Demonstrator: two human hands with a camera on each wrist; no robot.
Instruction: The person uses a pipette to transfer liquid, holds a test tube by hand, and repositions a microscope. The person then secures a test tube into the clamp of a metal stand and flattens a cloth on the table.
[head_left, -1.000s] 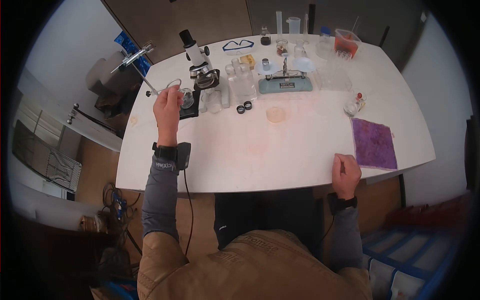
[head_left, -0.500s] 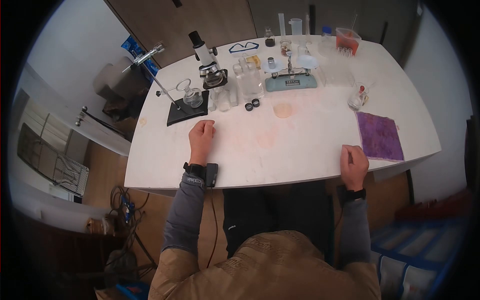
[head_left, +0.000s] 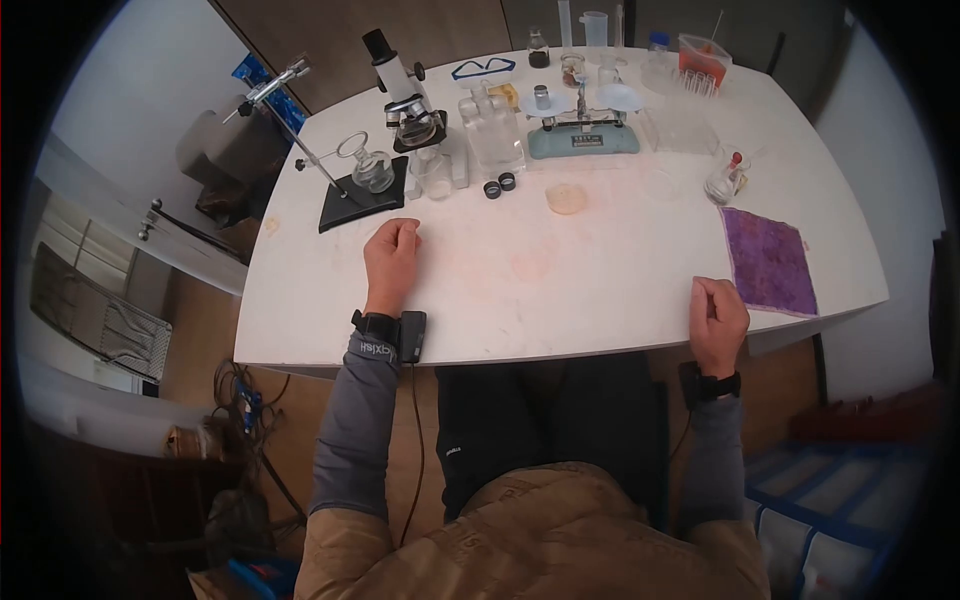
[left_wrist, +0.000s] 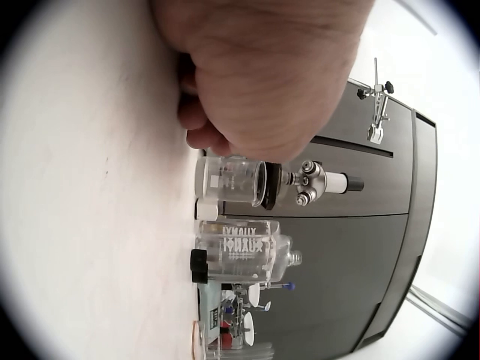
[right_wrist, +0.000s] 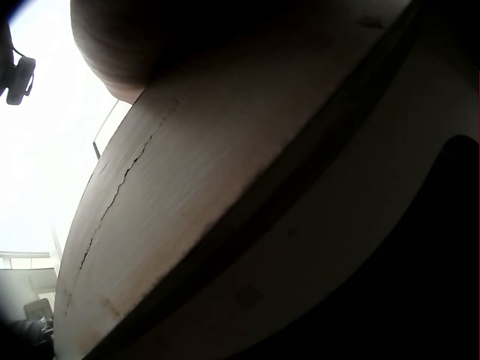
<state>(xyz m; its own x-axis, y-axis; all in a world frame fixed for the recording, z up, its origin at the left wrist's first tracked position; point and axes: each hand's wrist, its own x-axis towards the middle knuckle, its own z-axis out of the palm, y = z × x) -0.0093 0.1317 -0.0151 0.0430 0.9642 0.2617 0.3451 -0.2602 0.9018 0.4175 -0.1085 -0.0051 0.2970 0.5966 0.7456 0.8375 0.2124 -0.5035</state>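
My left hand (head_left: 392, 262) rests on the white table, fingers loosely curled with nothing visible in them, just in front of the black base (head_left: 362, 207) of a metal stand. On that base sits a small round glass flask (head_left: 374, 172), beside the stand's ring. The left wrist view shows the hand (left_wrist: 262, 75) at the tabletop, its fingertips partly hidden, with a glass beaker (left_wrist: 231, 180) beyond. My right hand (head_left: 718, 325) lies loosely curled at the table's front edge, left of a purple cloth (head_left: 768, 262); it holds nothing visible. In the right wrist view, the hand (right_wrist: 120, 45) is mostly dark.
Across the back of the table (head_left: 560, 310) stand a microscope (head_left: 405, 95), clear bottles (head_left: 492, 135), a teal balance (head_left: 583, 141) and glassware. Nearer are two black rings (head_left: 499, 185), a shallow round dish (head_left: 567, 199) and, at right, a red-topped glass vessel (head_left: 722, 184).
My left hand has come back from beside the stand's ring and down to the table, fingers staying curled. My right hand stays near the front edge. The head view has shifted slightly.
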